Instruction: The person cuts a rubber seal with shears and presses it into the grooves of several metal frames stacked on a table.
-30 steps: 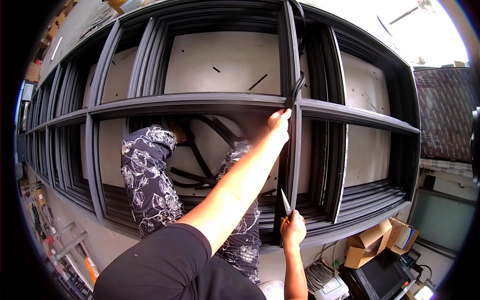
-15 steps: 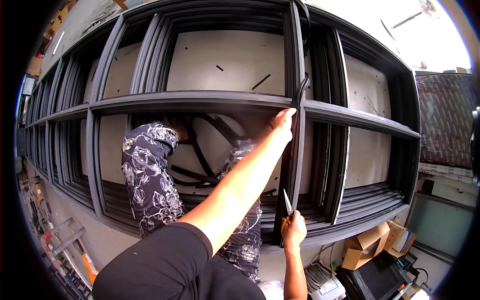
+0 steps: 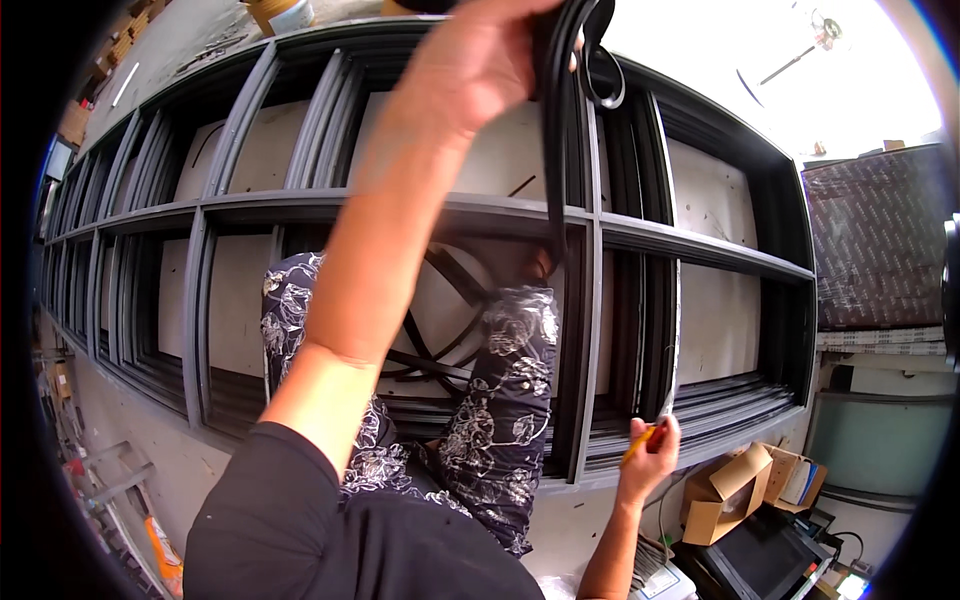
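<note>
Below, pale floor (image 3: 715,320) shows through stacked frames (image 3: 595,260).

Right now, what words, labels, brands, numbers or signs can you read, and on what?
None I can read.
Brown panel: repeated print, too small.
Pale stack below it: marks, too small.
Yellow bucket: label, too blurred.
Frames, black strip: no text visible.

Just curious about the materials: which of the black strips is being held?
The looped strip in the left hand; the other strips lie inside the grey frame.
</note>
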Demonstrator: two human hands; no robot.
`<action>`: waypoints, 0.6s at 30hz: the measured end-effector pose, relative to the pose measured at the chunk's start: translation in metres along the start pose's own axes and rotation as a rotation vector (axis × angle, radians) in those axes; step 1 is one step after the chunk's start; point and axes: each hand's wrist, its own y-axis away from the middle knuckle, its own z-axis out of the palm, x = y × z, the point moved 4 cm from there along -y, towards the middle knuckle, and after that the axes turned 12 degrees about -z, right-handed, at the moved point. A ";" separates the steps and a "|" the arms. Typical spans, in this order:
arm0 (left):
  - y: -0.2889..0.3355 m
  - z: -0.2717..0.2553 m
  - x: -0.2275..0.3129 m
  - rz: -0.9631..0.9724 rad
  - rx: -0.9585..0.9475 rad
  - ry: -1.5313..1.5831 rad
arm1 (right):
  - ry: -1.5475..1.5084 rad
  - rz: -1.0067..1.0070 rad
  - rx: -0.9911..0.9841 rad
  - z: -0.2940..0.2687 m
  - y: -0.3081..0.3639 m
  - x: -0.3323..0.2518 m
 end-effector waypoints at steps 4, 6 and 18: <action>0.112 0.042 0.044 0.055 -0.010 -0.380 | -0.652 0.264 -0.070 0.001 -0.037 -0.072; 0.183 0.053 0.015 -0.071 0.403 -0.403 | -0.819 0.211 -0.310 0.016 -0.037 -0.095; 0.356 -0.050 -0.114 -0.521 0.651 -0.446 | -0.825 0.396 -1.503 0.101 0.035 -0.152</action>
